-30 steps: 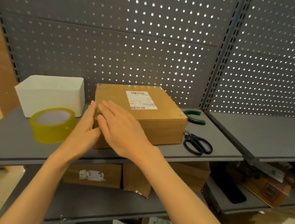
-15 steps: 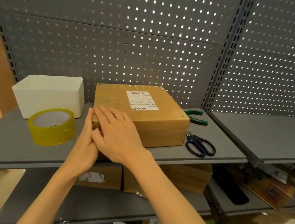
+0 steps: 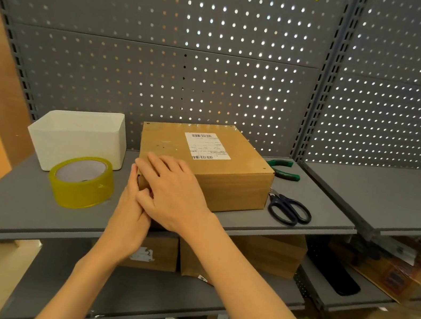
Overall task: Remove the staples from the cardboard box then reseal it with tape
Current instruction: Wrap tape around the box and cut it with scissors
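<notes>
The cardboard box [image 3: 216, 166] sits on the grey shelf [image 3: 14, 198], towards its back edge and right of centre. A white shipping label [image 3: 206, 147] on the box top carries two barcodes and lines of print too small to read.

The right hand [image 3: 175, 195] lies flat, fingers straight, on the near left corner of the box. The left hand [image 3: 132, 215] is at the same corner, partly under the right hand; whether its fingers grip anything cannot be determined.

A roll of yellowish clear tape [image 3: 81, 181] stands near the front edge, left of the box and apart from it. A white bin [image 3: 78, 138] is behind the tape. Green-handled pliers [image 3: 283, 169] lie at the box's back right corner. Dark-handled scissors [image 3: 287, 209] lie just right of the box, near the shelf's right edge.
</notes>
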`<state>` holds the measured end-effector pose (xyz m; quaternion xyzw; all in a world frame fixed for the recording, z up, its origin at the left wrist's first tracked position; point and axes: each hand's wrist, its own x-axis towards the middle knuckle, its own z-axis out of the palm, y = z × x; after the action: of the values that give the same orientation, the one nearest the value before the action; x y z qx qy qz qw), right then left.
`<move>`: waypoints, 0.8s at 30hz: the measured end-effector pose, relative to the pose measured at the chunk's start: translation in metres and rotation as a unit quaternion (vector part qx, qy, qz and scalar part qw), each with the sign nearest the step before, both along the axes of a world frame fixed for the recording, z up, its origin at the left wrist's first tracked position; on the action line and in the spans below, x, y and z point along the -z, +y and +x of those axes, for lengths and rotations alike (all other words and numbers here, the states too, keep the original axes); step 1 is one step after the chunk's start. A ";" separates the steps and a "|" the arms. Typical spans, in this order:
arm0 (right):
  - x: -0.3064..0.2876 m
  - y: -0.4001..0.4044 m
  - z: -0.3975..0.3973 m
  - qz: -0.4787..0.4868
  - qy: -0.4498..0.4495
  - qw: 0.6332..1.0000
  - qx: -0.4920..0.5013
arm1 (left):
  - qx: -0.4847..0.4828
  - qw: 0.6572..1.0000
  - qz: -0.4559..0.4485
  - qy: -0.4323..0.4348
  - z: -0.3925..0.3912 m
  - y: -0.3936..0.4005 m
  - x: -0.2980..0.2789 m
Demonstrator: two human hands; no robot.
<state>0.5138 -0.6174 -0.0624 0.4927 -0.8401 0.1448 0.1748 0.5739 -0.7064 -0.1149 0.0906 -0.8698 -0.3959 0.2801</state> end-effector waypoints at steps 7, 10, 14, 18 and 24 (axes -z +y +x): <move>-0.008 0.005 -0.005 -0.058 -0.124 0.990 -0.030 | -0.046 0.987 0.152 0.000 0.002 -0.016 -0.023; -0.006 0.002 -0.005 -0.045 -0.116 0.992 0.010 | -0.053 0.971 0.233 0.027 -0.009 -0.012 -0.036; -0.001 0.000 -0.006 -0.005 -0.078 0.997 0.025 | -0.004 0.968 0.249 -0.012 -0.020 -0.002 -0.035; -0.007 0.004 -0.007 0.022 -0.092 0.995 0.016 | -0.002 0.973 0.228 -0.023 -0.022 -0.003 -0.032; -0.007 0.001 -0.007 0.028 -0.090 0.994 0.050 | 0.016 0.972 0.233 -0.037 -0.018 -0.011 -0.035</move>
<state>0.5063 -0.6166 -0.0556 0.4392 -0.8800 0.1561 0.0913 0.5557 -0.7179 -0.0795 0.1539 -0.7645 -0.5890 0.2121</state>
